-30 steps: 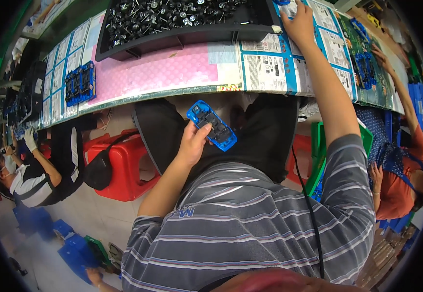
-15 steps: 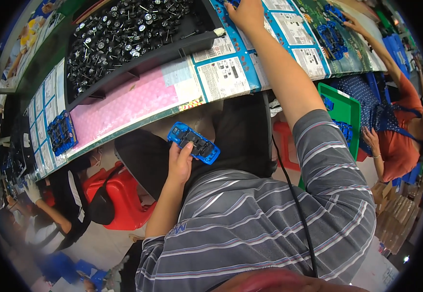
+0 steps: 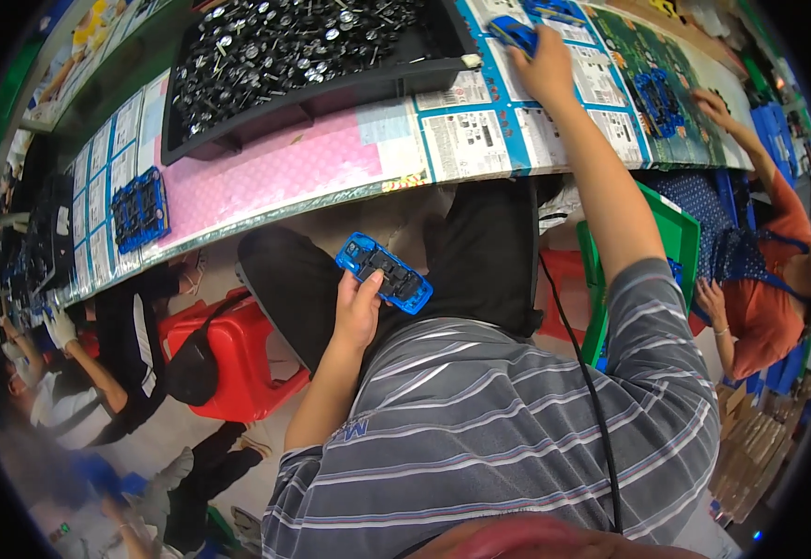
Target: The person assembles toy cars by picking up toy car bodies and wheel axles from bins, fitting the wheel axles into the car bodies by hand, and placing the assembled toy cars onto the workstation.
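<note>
My left hand (image 3: 357,312) grips a blue toy car body (image 3: 361,244) above my lap. The body's underside faces up, showing a black chassis, and my thumb presses on that black part. At the far side of the bench, my right hand (image 3: 545,70) is closed on another blue toy car body (image 3: 513,34); its fingers are partly hidden behind the hand. Just beyond it lie more blue car bodies (image 3: 555,9). Several blue car bodies with black parts (image 3: 140,211) sit side by side at the bench's left end.
A black tray (image 3: 331,102) full of small wheels on axles (image 3: 284,51) stands on the bench, left of my right arm. A green crate (image 3: 685,224) is at my right, near a co-worker in orange (image 3: 764,317). Red stools (image 3: 238,363) stand at the left. A black cable (image 3: 581,373) crosses my shirt.
My right hand has come back slightly toward me, with a blue car body now showing in it. My left hand still holds its car body. The whole view has shifted.
</note>
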The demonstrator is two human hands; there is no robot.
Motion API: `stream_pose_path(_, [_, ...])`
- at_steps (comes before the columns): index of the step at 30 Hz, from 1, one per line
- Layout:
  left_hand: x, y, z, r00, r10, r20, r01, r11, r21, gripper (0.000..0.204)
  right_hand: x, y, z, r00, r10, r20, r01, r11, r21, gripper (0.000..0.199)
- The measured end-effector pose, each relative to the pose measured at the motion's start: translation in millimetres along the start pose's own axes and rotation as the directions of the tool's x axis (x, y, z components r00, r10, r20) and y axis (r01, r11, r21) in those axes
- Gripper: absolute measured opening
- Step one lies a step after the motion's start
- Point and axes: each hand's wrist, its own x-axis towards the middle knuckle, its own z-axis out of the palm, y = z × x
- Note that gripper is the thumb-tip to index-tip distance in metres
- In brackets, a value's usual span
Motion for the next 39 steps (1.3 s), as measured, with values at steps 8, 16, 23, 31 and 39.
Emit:
stream_pose_path(8, [1.8, 2.5, -5.3, 0.999, -0.001, -0.038, 0.003, 0.999, 0.038, 0.023, -59.6, 33.7, -62.5, 0.999, 0.034, 0.039, -0.039, 0.992, 0.118, 0.056])
stream_pose_path(16, [0.3, 6.2, -3.7, 0.999, 0.003, 0.048, -0.012, 0.984, 0.18, 0.028, -116.2, 1.1, -111.4, 0.976, 0.079, 0.201, -0.153, 0.912, 0.382, 0.05])
stream_pose_path(23, [0.6, 4.5, -18.6, 0.998, 0.066, 0.013, -0.068, 0.988, 0.14, 0.026, -128.0, -111.4, -134.9, 0.86, -0.24, 0.449, -0.098, 0.787, 0.609, 0.053])
stream_pose_path(31, [16.9, -25.1, -60.0, 0.995, 0.01, -0.097, 0.003, 0.991, 0.137, 0.029, -108.0, -251.4, -82.7, 0.753, -0.529, 0.391, 0.134, 0.706, 0.696, 0.05])
stream_pose_path(39, [11.6, -14.5, -59.8, 0.995, -0.001, -0.101, 0.012, 0.994, 0.107, 0.03, -109.8, -343.7, -17.9, 0.632, -0.696, 0.341, 0.352, 0.65, 0.674, 0.063])
